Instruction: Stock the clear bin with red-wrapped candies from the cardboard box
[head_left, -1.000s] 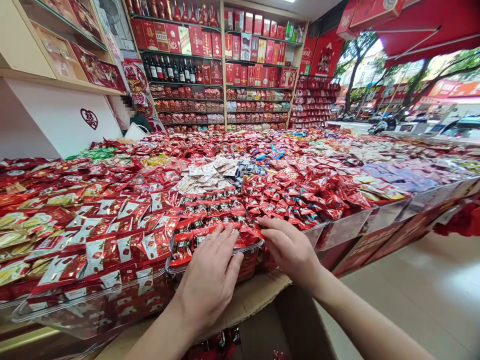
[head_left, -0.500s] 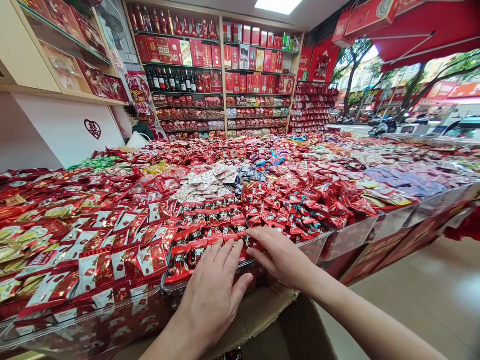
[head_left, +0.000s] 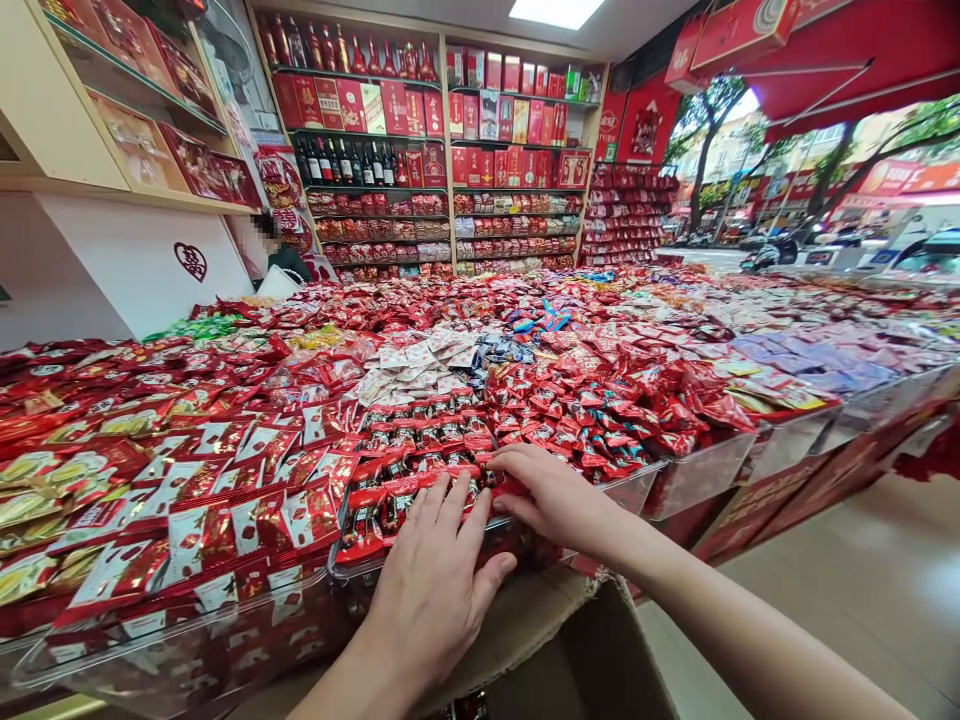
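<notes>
Small red-and-black wrapped candies lie in neat rows in a clear plastic bin before me. My left hand rests palm down over the front rows, fingers stretched out on the wrappers and thumb held apart. At the rows' right end, my right hand is curled, its thumb and forefinger around a red candy packet. Part of that packet is hidden by the fingers. Below both hands gapes an open cardboard box, with a few dark wrappers visible at the bottom.
Red-and-white packets fill the bin on the left. Twisted red candies are heaped at the right, and white packets lie behind. Shelves of bottles and boxes line the back. A person is at the far left.
My right hand has shifted slightly left and up, its fingers more bent around the end packet. My left hand has moved slightly right, still flat on the candies.
</notes>
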